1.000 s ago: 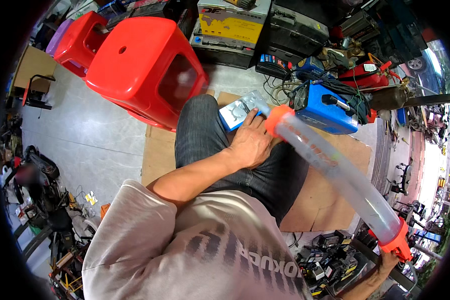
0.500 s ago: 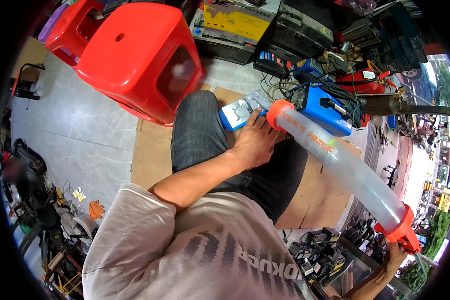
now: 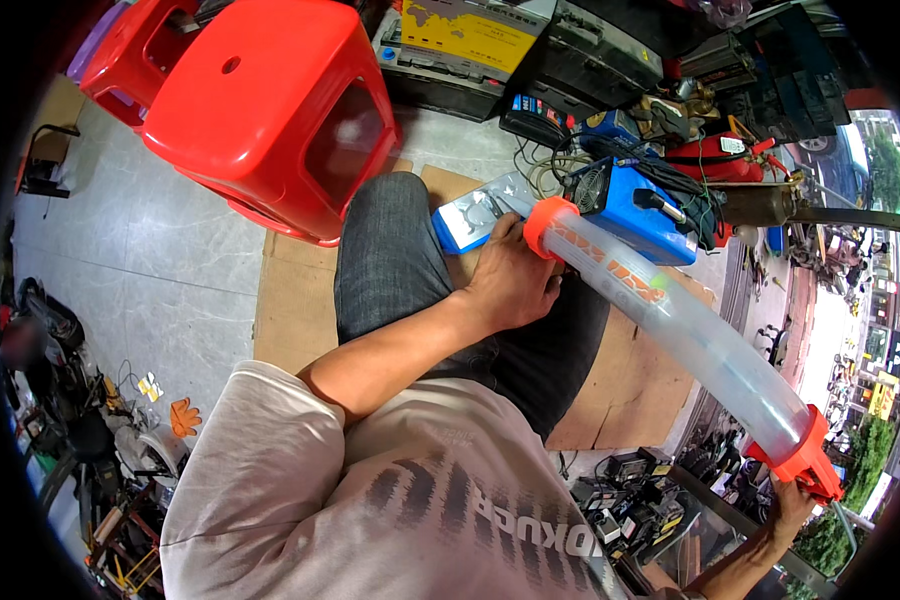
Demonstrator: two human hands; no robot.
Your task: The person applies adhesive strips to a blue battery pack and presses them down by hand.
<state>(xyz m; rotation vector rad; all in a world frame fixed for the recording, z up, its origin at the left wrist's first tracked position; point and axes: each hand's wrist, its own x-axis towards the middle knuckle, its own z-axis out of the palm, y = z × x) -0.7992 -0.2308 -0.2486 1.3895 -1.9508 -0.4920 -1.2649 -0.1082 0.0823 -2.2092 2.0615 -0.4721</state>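
While our right hand [image 3: 792, 502] grips the red end [image 3: 806, 450] of a frosted plastic tube [image 3: 705, 345] slanting from centre to lower right, our left hand [image 3: 510, 280] half-curls beside its orange collar [image 3: 544, 228], hold unclear. Close by sit a shiny-topped blue box [image 3: 473, 217] and blue machine [image 3: 630, 200]; glossy red stools [image 3: 260, 80] crowd upper left.

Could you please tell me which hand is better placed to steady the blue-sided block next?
Probably the left hand: it is close beside the blue-sided block, whereas the right hand is at the far, red-handled end of the translucent gun.
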